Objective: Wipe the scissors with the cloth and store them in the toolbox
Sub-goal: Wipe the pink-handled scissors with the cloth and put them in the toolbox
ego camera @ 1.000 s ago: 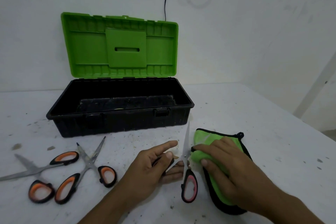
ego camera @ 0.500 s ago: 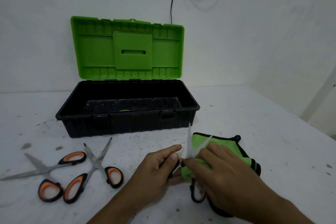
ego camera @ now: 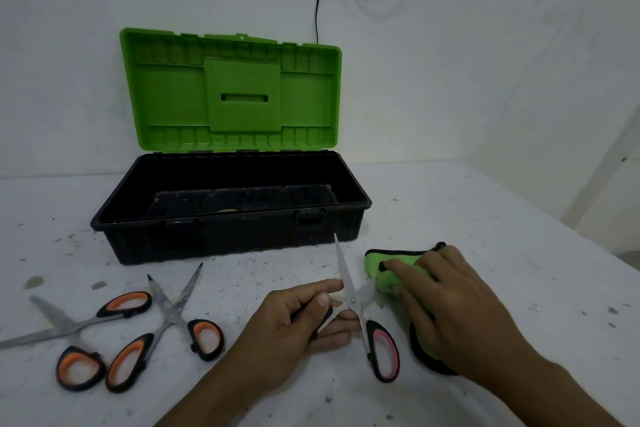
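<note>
A pair of scissors with black and pink handles (ego camera: 382, 354) lies open on the white table, one blade pointing up toward the toolbox. My left hand (ego camera: 294, 326) grips its other handle, which is hidden under my fingers. My right hand (ego camera: 446, 305) presses a green cloth with black edging (ego camera: 379, 265) against the second blade, to the right of the pivot. The black toolbox (ego camera: 228, 236) stands behind with its green lid (ego camera: 232, 90) raised.
Two more pairs of scissors with orange and black handles lie open at the front left, one (ego camera: 173, 319) beside the other (ego camera: 79, 326). The table's right edge (ego camera: 554, 236) runs diagonally. Cables hang on the wall behind.
My right hand has slid the cloth along the blade, away from the pivot and to the right. The pink handle is uncovered again. My left hand keeps its hold.
</note>
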The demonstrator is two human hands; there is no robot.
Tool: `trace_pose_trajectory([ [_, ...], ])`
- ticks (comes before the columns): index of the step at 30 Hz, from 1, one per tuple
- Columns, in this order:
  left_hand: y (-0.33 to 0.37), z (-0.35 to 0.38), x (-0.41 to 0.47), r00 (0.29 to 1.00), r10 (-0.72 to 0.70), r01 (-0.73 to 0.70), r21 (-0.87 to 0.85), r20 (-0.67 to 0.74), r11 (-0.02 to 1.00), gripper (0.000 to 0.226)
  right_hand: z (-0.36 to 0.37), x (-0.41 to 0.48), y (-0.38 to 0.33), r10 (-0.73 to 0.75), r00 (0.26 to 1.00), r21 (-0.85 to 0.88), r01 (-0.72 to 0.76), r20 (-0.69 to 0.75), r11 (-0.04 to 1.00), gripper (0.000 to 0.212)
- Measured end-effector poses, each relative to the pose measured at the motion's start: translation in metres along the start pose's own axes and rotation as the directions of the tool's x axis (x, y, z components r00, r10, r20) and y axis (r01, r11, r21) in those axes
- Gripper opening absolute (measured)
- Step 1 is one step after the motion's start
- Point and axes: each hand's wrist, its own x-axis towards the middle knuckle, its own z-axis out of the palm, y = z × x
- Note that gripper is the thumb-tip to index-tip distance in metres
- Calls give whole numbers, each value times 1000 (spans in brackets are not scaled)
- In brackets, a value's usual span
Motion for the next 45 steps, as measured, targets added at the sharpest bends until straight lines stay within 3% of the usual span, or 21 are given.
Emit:
trace_pose_trajectory([
  [4,1,0,-1,1000,21,-21,-27,-1,999,28,3,-8,-5,-93,996,7,93,3,996,34],
  [11,2,0,-1,1000,9,-9,-10,12,1000,29,13,-1,19,202,978,9,-202,-58,979,42],
  [15,8,3,-2,999,32,-32,11,-15,999,31,11,1,14,361,928,306,-320,-87,897,44],
  [24,8,1,3,942,211,-161,197,-263,967,28,16,-9,-33,268,964,524,-228,0,821,51],
  [30,6,1,4,937,215,-149,240,-275,959,23,24,-11,-40,283,959,511,-241,-4,825,61],
  [34,9,5,1,959,137,-111,117,-246,987,23,30,-13,-43,241,968,435,-188,-71,881,52],
  [36,10,6,1,972,68,-80,-45,-227,996,24,32,-14,-42,248,961,438,-172,-120,882,46],
  [40,11,6,-1,992,-50,8,-353,-111,936,29,33,-16,-42,243,960,415,-167,-136,894,45],
  [45,13,12,-1,996,-52,14,-483,-66,875,37,34,-19,-44,311,944,488,-223,-107,844,41],
])
